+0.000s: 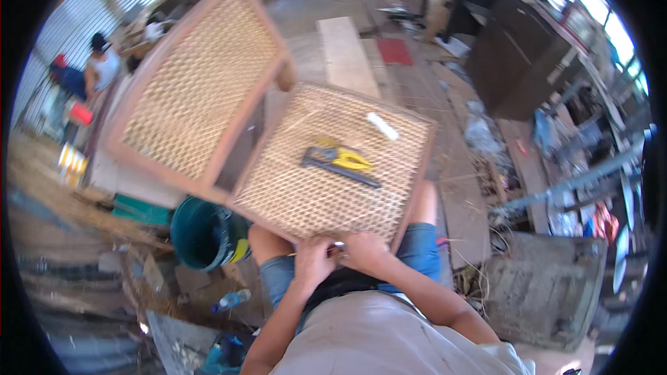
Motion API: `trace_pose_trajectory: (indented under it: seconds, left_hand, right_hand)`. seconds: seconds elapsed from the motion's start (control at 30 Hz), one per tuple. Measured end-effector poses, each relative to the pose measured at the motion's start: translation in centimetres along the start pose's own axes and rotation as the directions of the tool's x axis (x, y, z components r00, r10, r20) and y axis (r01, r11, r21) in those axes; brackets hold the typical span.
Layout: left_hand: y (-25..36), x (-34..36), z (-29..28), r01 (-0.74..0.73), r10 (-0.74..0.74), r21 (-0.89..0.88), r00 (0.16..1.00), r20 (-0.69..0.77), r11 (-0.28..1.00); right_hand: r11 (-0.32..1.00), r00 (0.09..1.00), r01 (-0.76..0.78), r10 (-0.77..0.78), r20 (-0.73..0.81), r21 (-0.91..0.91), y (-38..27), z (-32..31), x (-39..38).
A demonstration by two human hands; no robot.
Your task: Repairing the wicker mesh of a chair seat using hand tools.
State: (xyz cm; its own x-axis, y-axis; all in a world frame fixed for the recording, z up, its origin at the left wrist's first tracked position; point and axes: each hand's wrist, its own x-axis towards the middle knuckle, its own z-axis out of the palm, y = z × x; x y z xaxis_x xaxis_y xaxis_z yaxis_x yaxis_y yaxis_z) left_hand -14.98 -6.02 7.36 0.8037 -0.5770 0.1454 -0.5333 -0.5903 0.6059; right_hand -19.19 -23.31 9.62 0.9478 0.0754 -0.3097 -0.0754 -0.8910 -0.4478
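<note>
A wooden chair with a woven cane seat [278,187] stands in front of me, its front edge over my lap. The woven backrest [201,76] rises at the left. My left hand [314,260] and my right hand [366,251] meet at the seat's front edge. Both have curled fingers pinched close together; a small pale spot shows between them, too blurred to name. On the seat lie yellow-handled pliers [351,160], a dark, long tool like a small hammer [347,173] beside them, and a short white stick-like piece [382,126] farther back.
A dark green bucket [200,236] stands left of my knees, with a plastic bottle [233,299] nearby. A person [103,66] sits at the far left. Boards [347,55] lie on the floor ahead. A dark cabinet [517,52] and a worn panel [545,292] are at the right.
</note>
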Motion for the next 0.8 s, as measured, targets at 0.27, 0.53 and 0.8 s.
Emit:
trace_pose_trajectory:
  seconds: [0.27, 0.53, 0.8]
  left_hand:
    - [-1.2, -3.1, 1.8, 0.166, -0.157, 0.129, 0.985, -0.077, 0.978]
    - [1.6, -0.4, -1.4, 0.187, -0.186, 0.165, 0.982, -0.024, 0.968]
    - [-2.7, -3.6, -6.0, 0.433, -0.42, -0.024, 0.886, 0.198, 0.901]
  right_hand:
    - [0.968, 0.985, 0.171, -0.169, 0.025, -0.185, 5.3, -1.3, -1.1]
    - [0.973, 0.996, 0.006, -0.026, -0.083, -0.231, 9.7, -3.8, -3.5]
    - [0.498, 0.935, -0.086, -0.258, 0.243, 0.863, 6.7, -4.3, -3.3]
